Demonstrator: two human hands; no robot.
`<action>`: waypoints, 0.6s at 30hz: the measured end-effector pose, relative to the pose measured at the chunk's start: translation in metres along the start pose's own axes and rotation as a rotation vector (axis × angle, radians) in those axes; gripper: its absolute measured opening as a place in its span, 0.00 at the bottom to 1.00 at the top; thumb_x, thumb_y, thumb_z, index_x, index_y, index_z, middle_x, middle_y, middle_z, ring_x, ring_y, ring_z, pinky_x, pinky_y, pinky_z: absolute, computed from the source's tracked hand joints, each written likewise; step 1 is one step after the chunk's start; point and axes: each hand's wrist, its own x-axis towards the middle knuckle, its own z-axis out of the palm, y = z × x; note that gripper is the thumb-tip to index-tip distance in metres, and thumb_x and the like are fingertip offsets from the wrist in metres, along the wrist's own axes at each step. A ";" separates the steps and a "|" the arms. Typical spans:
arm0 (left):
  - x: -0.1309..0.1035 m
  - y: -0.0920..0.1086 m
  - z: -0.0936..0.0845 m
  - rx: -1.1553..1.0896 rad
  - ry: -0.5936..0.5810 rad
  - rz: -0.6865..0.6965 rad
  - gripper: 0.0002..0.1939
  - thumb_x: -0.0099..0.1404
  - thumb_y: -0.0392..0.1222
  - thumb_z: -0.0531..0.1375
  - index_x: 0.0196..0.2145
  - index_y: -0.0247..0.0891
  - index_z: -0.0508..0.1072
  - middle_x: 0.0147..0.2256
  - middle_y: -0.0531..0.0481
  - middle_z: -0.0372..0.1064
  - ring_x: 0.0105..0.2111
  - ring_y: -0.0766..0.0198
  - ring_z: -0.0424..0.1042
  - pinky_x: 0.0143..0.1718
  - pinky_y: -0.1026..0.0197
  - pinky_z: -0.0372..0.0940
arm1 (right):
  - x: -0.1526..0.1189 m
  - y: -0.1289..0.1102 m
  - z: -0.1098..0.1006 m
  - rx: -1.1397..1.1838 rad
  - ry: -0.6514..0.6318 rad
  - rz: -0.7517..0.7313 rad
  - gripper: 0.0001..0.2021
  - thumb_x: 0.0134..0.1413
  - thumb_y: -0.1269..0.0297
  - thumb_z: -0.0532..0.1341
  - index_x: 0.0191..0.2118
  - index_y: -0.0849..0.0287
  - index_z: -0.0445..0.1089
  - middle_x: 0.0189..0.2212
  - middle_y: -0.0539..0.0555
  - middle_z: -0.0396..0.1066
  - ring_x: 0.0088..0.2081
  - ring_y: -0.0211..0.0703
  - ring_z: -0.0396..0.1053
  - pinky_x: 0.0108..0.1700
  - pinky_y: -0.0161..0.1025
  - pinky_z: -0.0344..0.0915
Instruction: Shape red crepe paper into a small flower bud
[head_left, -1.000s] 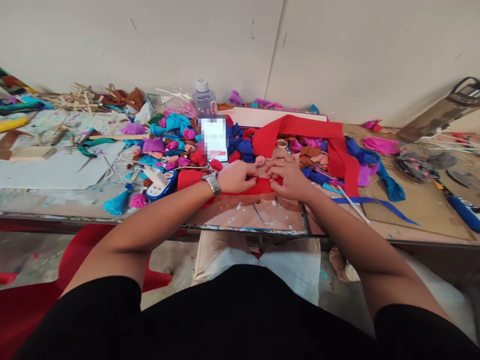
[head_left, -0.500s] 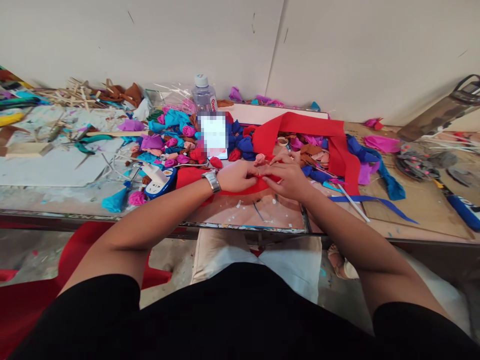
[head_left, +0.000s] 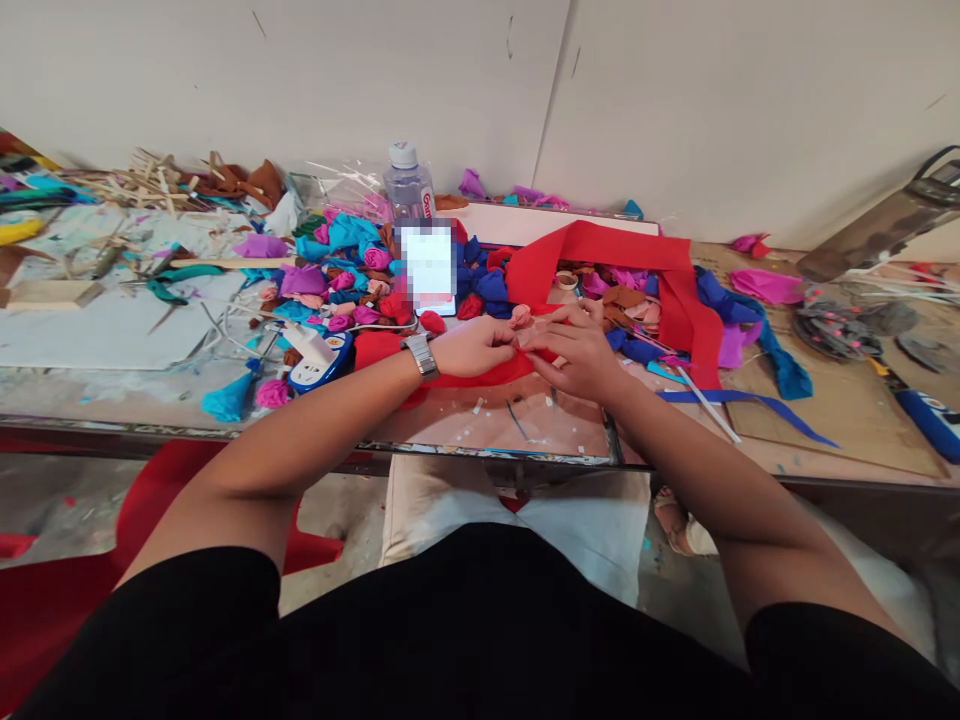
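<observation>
My left hand (head_left: 474,350), with a metal watch on its wrist, is closed in a pinch at the edge of a red crepe paper strip (head_left: 487,377). Close beside it, my right hand (head_left: 574,350) has its thumb and fingertips on the same strip, the other fingers loosely bent. The fingertips of both hands nearly meet, so the exact fold between them is hidden. A small pink paper rose (head_left: 520,316) shows just beyond the fingertips. More of the red paper (head_left: 600,245) runs in a wide band behind my right hand.
A lit phone (head_left: 429,265) leans before a water bottle (head_left: 409,185). Paper flowers and scraps heap around it. At left lie a blue power strip (head_left: 322,365), green-handled pliers (head_left: 169,285) and wood sticks (head_left: 157,185). A dark tumbler (head_left: 874,225) stands tilted at right.
Both hands stay at nearly the same spot on the red strip, with only slight finger movement. The view has shifted very little.
</observation>
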 end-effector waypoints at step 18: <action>0.000 0.003 0.001 -0.108 0.077 -0.083 0.17 0.71 0.48 0.59 0.28 0.37 0.75 0.25 0.54 0.67 0.28 0.66 0.65 0.36 0.60 0.64 | 0.000 0.000 0.003 -0.010 0.000 0.038 0.08 0.69 0.62 0.65 0.47 0.49 0.82 0.46 0.52 0.87 0.53 0.57 0.76 0.59 0.57 0.69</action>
